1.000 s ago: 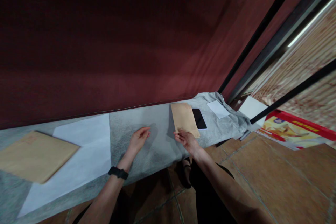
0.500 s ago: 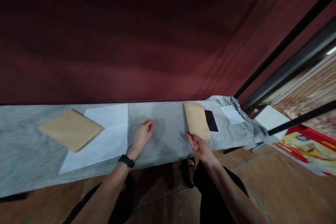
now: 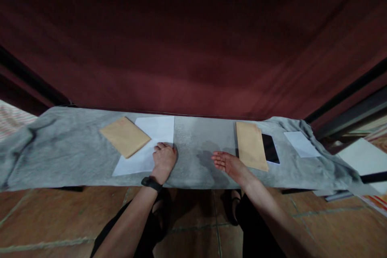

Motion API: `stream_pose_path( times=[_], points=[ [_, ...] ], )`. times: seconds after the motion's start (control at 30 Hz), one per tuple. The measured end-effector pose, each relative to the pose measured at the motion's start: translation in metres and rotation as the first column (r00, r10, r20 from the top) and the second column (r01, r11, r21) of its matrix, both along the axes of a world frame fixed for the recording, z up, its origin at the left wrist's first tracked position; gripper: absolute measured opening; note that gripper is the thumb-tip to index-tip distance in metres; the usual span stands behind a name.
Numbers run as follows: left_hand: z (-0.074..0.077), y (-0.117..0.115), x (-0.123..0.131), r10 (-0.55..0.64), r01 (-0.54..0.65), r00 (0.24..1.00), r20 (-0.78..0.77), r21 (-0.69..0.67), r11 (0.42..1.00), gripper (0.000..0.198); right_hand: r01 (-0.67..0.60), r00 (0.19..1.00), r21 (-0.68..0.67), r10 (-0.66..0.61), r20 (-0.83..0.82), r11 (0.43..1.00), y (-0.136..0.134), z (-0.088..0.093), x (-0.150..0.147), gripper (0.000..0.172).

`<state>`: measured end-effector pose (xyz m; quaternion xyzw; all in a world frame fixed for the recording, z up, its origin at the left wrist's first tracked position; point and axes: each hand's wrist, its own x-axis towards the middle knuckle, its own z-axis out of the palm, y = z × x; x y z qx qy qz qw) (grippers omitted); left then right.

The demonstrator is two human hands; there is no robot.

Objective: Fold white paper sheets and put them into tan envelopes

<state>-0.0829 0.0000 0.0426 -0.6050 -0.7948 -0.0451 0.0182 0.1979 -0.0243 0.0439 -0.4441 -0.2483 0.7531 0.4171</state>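
Note:
My left hand, with a black band on its wrist, is over the right part of a large white sheet; its fingers are curled, and whether they touch the sheet is unclear. A brown envelope lies turned at an angle on the sheet's left part. My right hand is held palm partly up with fingers stretched out and nothing in it. Just right of it are stacked brown envelopes, beside a dark tablet or phone.
A grey cloth covers the long narrow bench. A small white paper lies at its right. A dark red wall rises behind. White board stands beyond the right end; tiled floor is below.
The view has swung left, so the bench's left end now shows. My left hand has moved onto the white sheet. My right hand has moved left, off the edge of the envelope stack, and its fingers have straightened.

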Motion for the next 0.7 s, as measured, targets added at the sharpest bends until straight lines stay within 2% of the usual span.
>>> stream_pose_path(
  times=[0.1,0.23,0.37,0.47,0.5,0.57,0.7],
  points=[
    [0.004,-0.001,-0.003,-0.022,0.022,1.000,0.003,-0.023,0.999,0.042,-0.112,0.993,0.090,0.108,0.047,0.990,0.009,-0.004,-0.024,0.023],
    [0.010,-0.002,-0.014,-0.082,0.085,0.995,0.059,-0.052,0.995,0.040,-0.126,0.985,0.109,0.112,0.131,0.986,0.014,-0.020,-0.044,0.024],
    [0.012,0.006,-0.030,-0.021,0.031,0.992,0.127,-0.077,0.997,0.029,-0.130,0.982,0.096,0.115,0.147,0.987,0.021,-0.026,-0.050,0.020],
    [0.010,0.022,-0.046,0.029,0.007,0.958,0.284,-0.125,0.992,0.013,-0.132,0.980,0.076,0.119,0.158,0.988,0.026,-0.023,-0.050,0.016],
    [0.009,0.027,-0.051,0.041,0.008,0.932,0.360,-0.133,0.991,0.010,-0.139,0.979,0.078,0.126,0.158,0.987,0.027,-0.022,-0.050,0.016],
    [0.008,0.034,-0.061,0.050,0.020,0.844,0.533,-0.124,0.992,0.016,-0.155,0.979,0.093,0.140,0.148,0.983,0.028,-0.020,-0.050,0.015],
    [0.010,0.035,-0.076,0.045,-0.015,0.558,0.829,-0.044,0.999,0.028,-0.184,0.975,0.111,0.168,0.142,0.977,0.027,-0.020,-0.049,0.012]
  ],
)
